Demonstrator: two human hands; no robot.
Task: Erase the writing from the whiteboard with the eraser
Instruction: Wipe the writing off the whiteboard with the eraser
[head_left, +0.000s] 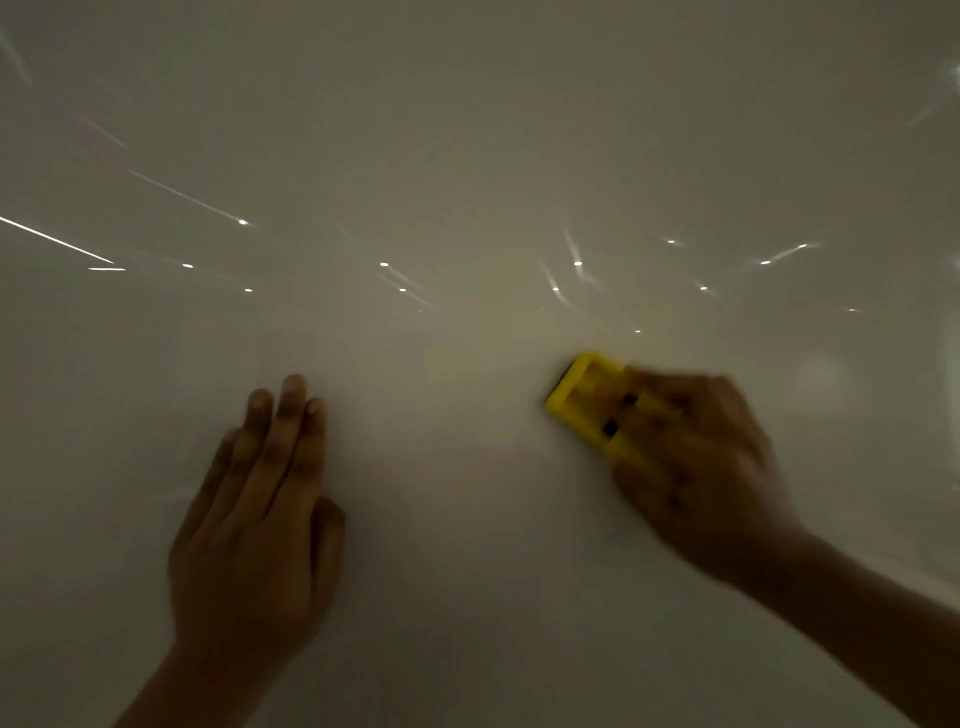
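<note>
The glossy whiteboard (467, 156) fills the whole view, and I see no writing on it in this dim light. My right hand (696, 467) grips a yellow eraser (582, 395) and presses it against the board right of centre. Both the hand and the eraser are blurred by motion. The eraser's near end is hidden under my fingers. My left hand (260, 525) lies flat on the board at lower left, its fingers straight and close together, holding nothing.
Small bright reflections of ceiling lights (384, 265) and thin streaks of glare (52, 239) dot the board's middle band. No board edge, tray or other object shows in the view.
</note>
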